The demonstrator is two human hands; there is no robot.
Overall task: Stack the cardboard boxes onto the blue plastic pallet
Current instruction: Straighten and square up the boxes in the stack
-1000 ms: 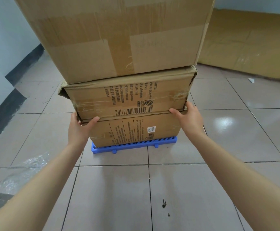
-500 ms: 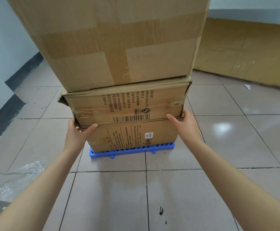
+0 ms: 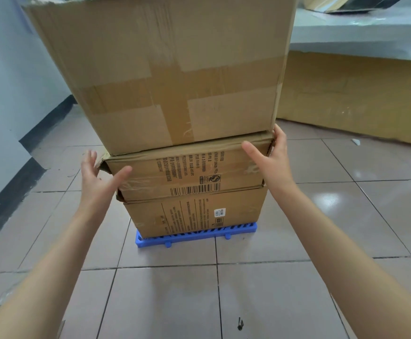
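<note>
Cardboard boxes stand three high on a blue slotted plastic pallet [image 3: 197, 234] that sits on the brown tiled floor [image 3: 273, 302]. The bottom brown cardboard box with black print and a small white label [image 3: 197, 214] rests directly on the pallet, whose front edge and two small feet show below it. On it lies the flatter middle cardboard box with a barcode and columns of black text [image 3: 187, 172], its left corner torn and crumpled. The top one, a large plain cardboard box crossed with wide brown tape [image 3: 165, 77], overhangs the middle box on the left and at the front, and its upper flaps look ragged.

Both bare arms reach forward to the middle box. The left hand [image 3: 96, 174] is spread wide beside the torn left corner, fingers apart and thumb pointing toward the box front; it grasps nothing, and whether the palm touches the cardboard cannot be told. The right hand [image 3: 270, 160] is also spread and grips nothing: its fingers lie along the right edge of the middle box up to the underside of the top box, and the thumb stretches across the front face.

Behind on the right, a big flattened sheet of cardboard [image 3: 356, 99] leans below a grey ledge [image 3: 361, 35]. A pale wall with a black baseboard [image 3: 8, 94] runs along the left.
</note>
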